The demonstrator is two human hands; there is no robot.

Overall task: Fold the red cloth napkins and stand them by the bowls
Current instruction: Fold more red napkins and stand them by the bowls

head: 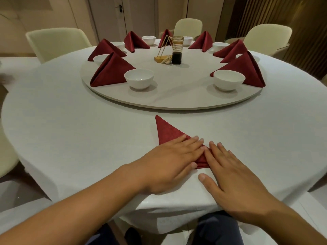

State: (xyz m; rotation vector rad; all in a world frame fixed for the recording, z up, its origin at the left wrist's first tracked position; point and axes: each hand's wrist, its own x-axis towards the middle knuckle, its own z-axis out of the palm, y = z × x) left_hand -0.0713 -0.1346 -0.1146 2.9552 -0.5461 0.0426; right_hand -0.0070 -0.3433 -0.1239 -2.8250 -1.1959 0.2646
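Forearms (85,211): bare, both reaching in from the bottom edge across the near rim of the tablecloth (70,138); dark trousers (217,228) show below.
Left hand (169,161): flat, palm down, fingers straight and close together, pressing on the lower left part of the napkin (168,133).
Right hand (235,175): also flat, with fingers straight and slightly spread. The fingertips lie at the napkin's right corner and the thumb stretches out on the tablecloth.
Grip: neither hand curls round or pinches anything.
Napkin: red, folded to a triangle, lying flat on the tablecloth near the front edge, between the hands and the turntable (168,101). Its long point aims away and leftward, and its near part is hidden under the hands.
Tablecloth: white, draped over a round table.
Turntable: pale round disc in the middle, apart from the flat napkin.
Bowls (139,78): white, set round the turntable's edge, one near left and one near right (229,80), with more farther back.
Standing napkins (109,71): seven red ones upright like tents on the turntable, each just beside a bowl. The near left one stands left of its bowl, and the near right one (247,69) stands behind and right of its bowl.
Centre: glass bottle (177,50) holding dark liquid, and just left of it a wooden block (160,59) bearing a thin triangular frame. Something small and pale lies between them, too blurred to name.
Chairs (56,41): cream, round the far side.
Door (108,18): pale, dark handle, in the back wall.
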